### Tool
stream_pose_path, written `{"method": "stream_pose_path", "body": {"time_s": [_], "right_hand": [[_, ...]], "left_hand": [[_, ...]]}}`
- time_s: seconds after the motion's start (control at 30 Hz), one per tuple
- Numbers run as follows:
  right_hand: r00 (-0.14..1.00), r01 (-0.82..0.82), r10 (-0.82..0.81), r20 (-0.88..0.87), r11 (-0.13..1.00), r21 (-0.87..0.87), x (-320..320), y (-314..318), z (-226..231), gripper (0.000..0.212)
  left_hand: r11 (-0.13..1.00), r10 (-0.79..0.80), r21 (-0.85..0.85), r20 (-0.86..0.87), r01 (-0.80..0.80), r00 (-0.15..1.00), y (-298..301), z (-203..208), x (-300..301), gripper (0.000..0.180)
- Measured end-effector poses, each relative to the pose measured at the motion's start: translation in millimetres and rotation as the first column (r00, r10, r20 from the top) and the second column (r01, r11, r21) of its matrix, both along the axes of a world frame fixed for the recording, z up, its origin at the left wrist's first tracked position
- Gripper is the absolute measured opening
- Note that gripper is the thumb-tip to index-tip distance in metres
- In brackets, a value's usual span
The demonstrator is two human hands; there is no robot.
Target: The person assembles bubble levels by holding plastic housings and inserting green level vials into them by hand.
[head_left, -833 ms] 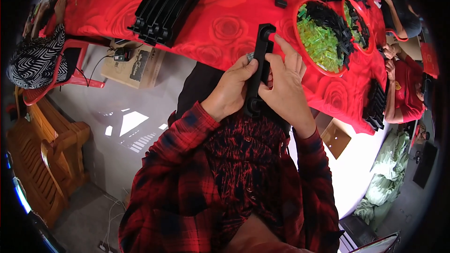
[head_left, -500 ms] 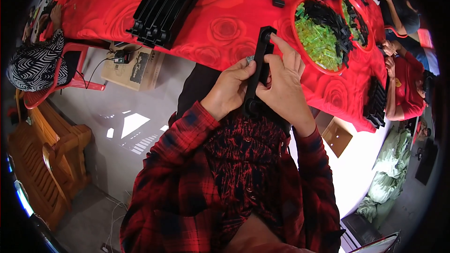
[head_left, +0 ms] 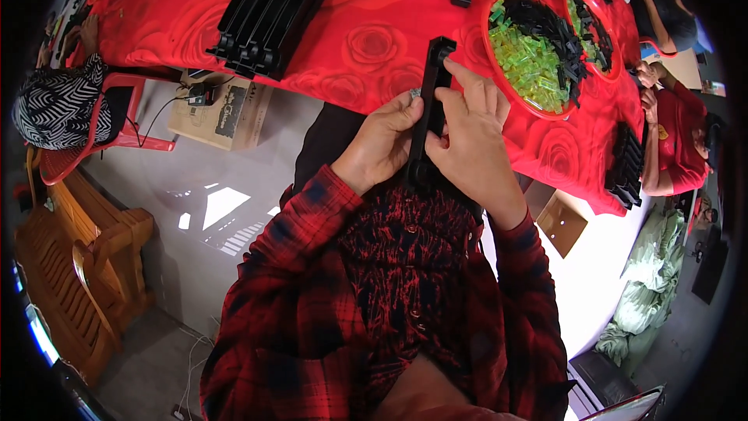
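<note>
A long, narrow black plastic bar (head_left: pixel 428 121) with raised ends stands tilted in front of me, at the table's near edge. My left hand (head_left: pixel 382 140) grips it from the left, the thumb pressed against its side. From the right, my right hand (head_left: pixel 473 132) holds the same bar. Its index finger reaches along the upper part and the thumb touches lower down. The bar and the backs of my hands hide some fingertips. To the right of my hands, a red-rimmed basket (head_left: pixel 488 43) contains yellow-green translucent pieces (head_left: pixel 530 62) and small black pieces (head_left: pixel 541 23).
A stack of similar black bars (head_left: pixel 269 19) lies on the red rose-patterned tablecloth (head_left: pixel 370 43). Another basket (head_left: pixel 615 39) stands beside the first. More black parts (head_left: pixel 626 164) lie at the right edge. Co-workers sit left and right; a cardboard box (head_left: pixel 218 113) is on the floor.
The bar has turned slightly in my hands, so its upper end shows from another side. My right index finger has slid a little down from that end. Both hands keep their hold.
</note>
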State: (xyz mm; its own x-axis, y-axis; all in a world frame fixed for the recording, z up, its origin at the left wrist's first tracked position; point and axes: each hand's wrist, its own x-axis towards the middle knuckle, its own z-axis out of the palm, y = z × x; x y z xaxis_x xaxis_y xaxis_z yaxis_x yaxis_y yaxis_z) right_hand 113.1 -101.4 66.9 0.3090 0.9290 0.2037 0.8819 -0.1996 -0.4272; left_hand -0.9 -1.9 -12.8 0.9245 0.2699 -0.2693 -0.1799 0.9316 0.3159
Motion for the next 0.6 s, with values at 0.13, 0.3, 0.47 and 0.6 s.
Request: {"method": "stream_pose_path", "body": {"time_s": [0.13,0.3,0.47,0.6], "right_hand": [[0.999,-0.05,0.049,-0.005,0.996,-0.068,1.5,-5.8,1.5,0.043],[0.982,-0.084,0.071,-0.177,0.994,-0.068,9.2,-16.2,4.4,0.048],[0.985,-0.01,-0.01,-0.173,0.994,-0.112,1.7,-13.5,7.1,0.047],[0.983,0.018,-0.034,-0.178,0.996,-0.088,-1.0,-10.7,2.3,0.045]], "left_hand": [[1.0,-0.028,-0.003,-0.009,0.028,1.0,-0.8,-0.8,-1.3,0.028],[0.997,-0.075,0.021,-0.023,0.075,0.997,-1.7,10.8,-3.6,0.035],[0.998,-0.056,-0.018,-0.016,0.055,0.998,-6.3,11.7,0.0,0.032],[0.999,-0.052,-0.01,-0.006,0.052,0.999,-7.7,10.5,1.0,0.035]]}}
